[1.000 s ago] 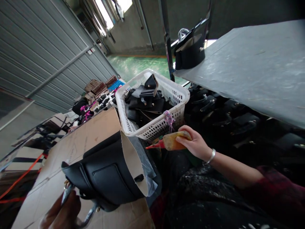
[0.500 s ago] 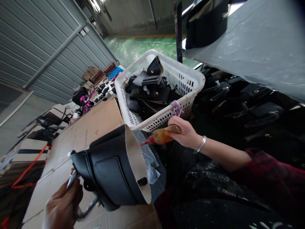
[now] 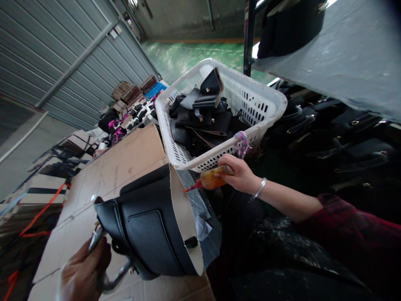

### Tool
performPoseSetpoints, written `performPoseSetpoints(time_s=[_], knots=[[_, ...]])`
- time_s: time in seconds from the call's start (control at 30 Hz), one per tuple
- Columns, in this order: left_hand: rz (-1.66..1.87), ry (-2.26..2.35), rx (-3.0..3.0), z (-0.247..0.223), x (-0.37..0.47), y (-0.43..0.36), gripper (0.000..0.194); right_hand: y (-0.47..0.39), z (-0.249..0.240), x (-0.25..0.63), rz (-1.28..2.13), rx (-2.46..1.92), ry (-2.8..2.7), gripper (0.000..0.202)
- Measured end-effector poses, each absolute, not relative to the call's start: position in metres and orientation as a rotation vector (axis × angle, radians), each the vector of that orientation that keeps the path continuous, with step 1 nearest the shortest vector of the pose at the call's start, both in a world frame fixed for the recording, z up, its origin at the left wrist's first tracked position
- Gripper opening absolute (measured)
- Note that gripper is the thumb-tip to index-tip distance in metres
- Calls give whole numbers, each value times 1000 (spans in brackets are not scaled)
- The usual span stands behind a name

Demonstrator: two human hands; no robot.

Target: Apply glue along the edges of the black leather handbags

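Note:
A black bag (image 3: 150,225) lies tilted over the cardboard, its open end with a beige lining facing right. At the lower left, my left hand (image 3: 84,267) is closed round the bag's wrapped handle (image 3: 117,278). My right hand (image 3: 236,173), with a silver bangle at the wrist, grips an amber squeeze bottle (image 3: 211,179). The bottle's red nozzle (image 3: 194,185) points left, at the upper edge of the bag's opening; whether it touches the lining cannot be made out.
A white plastic basket (image 3: 272,102) holding black leather pieces (image 3: 208,119) stands beyond my right hand. Cardboard (image 3: 122,163) lies under the bag. Black bags (image 3: 354,125) crowd the right, below a grey-covered surface (image 3: 351,54). Stacked pieces (image 3: 44,192) stand at left.
The view has shifted slightly, so the basket appears larger and further right. The nozzle is now closer to the bag's opening, overlapping its edge in view. Both holds are the same.

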State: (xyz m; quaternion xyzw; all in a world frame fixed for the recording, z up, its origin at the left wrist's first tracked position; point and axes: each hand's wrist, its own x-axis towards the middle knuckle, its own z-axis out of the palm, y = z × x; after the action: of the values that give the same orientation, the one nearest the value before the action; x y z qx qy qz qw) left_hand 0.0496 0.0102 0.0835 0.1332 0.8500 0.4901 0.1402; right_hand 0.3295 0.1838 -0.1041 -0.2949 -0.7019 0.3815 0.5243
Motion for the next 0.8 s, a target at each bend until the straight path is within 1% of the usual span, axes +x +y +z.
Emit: performPoseSetpoints(time_s=[0.07,0.17,0.23,0.33,0.47,0.67,0.8], knots=[[1457,2450,370,82,49,11,41,183,-106,330,937,-718,-1686,16],[1475,2458,385,77,44,9,50,181,-107,332,973,-748,-1689,16],[1462,2457,411,75,41,8,52,177,-108,333,1001,-755,-1687,15],[1455,2442,395,76,42,7,51,173,-109,334,1056,-768,-1667,15],[1458,2390,404,79,43,7,44,174,-110,330,1091,-833,-1574,17],[1527,2449,268,78,41,10,50,184,-117,321,1143,-863,-1499,21],[1406,2462,350,79,47,11,50,181,-124,320,1220,-897,-1491,22]])
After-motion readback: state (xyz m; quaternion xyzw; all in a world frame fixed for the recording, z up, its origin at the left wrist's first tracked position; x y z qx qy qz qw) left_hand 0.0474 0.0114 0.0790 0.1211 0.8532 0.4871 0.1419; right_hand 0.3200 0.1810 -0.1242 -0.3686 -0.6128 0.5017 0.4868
